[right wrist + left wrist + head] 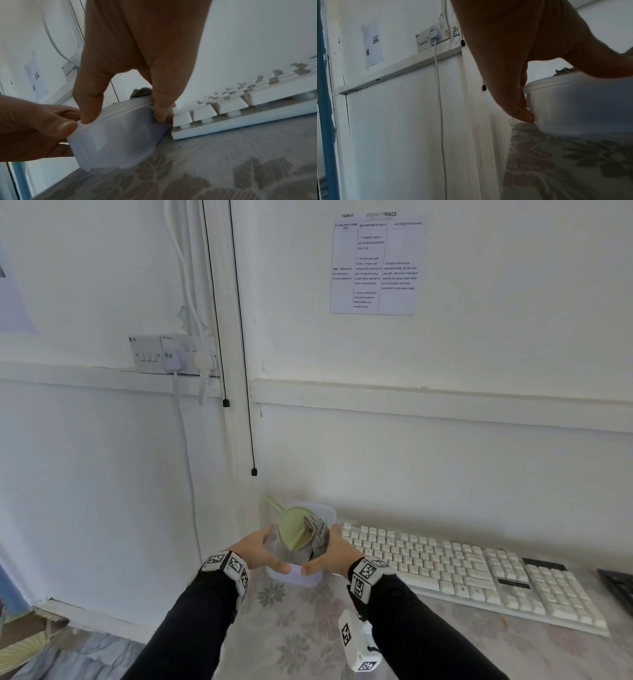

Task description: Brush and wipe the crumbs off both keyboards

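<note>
**A:** Where are your hands, and what have they got?

**B:** Both are on a translucent plastic tub (310,575) at the left end of the table (308,642), in the corner by the wall. Your left hand (258,549) cups the tub's left side, thumb curled across the near wall. Your right hand (334,556) wraps the right side, thumb on the near wall, fingers curled over the rim. Neither hand holds anything else.

**A:** What's in the tub?

**B:** A pale green dustpan (294,527) standing on end, its handle poking up towards the wall, with what looks like brush bristles tucked against it. A grey cloth (320,537) is bunched beside it.

**A:** And the keyboards?

**B:** The white keyboard (462,573) lies just right of the tub, its near corner almost touching your right fingers. A black keyboard (618,582) shows only as a corner at the far right edge. Crumbs are too small to make out from here.

**A:** How will these things handle?

**B:** The tub looks thin-walled and light, so it will likely flex if you squeeze. Keep both hands low on its sides. The dustpan looks rigid and light; take it by the handle. The cloth is soft and limp, so pinch it anywhere. The tall dustpan may make the tub top-heavy, so tilt it little.
</note>
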Motion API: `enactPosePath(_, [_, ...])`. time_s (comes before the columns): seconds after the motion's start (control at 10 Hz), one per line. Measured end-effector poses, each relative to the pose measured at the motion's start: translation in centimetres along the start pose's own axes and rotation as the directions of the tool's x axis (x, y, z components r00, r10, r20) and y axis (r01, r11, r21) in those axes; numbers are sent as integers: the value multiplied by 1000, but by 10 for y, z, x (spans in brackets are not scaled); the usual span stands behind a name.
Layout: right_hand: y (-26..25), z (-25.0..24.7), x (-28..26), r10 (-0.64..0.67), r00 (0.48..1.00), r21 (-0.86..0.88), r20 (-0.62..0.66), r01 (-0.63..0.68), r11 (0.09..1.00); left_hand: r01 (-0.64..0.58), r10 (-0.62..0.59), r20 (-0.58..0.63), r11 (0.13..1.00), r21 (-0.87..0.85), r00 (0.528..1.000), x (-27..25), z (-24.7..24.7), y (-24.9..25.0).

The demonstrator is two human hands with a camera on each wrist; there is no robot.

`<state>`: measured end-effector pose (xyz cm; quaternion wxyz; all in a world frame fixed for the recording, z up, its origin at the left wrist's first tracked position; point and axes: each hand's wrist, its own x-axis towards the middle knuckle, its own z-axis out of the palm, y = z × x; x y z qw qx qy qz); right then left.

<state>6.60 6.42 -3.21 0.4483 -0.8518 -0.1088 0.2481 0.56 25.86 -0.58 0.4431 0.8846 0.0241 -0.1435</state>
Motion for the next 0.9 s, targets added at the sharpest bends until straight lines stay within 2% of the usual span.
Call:
enactPosePath(0.3, [-3, 3, -8, 4, 1000, 54, -17, -3, 999, 46, -48, -59, 998, -37, 997, 10, 0, -11])
enactPosePath(0.5, [-3, 4, -23, -15, 999, -21, -29, 14, 1000, 102, -122, -118, 982, -158, 986, 25, 8, -36])
enactPosePath(0.6, [13, 7, -22, -42, 998, -39, -56, 40, 998, 113, -146, -170, 974, -194, 975, -5, 22, -7])
enactPosePath(0.8, [19, -1, -79, -42, 986, 26, -159, 46, 999, 153, -205, -287, 969, -194, 936, -24, 55, 1])
enactPosePath(0.9, [30, -14, -107, -24, 966, 78, -256, 45, 996, 156, -242, -346, 954, -257, 907, -25, 70, 2])
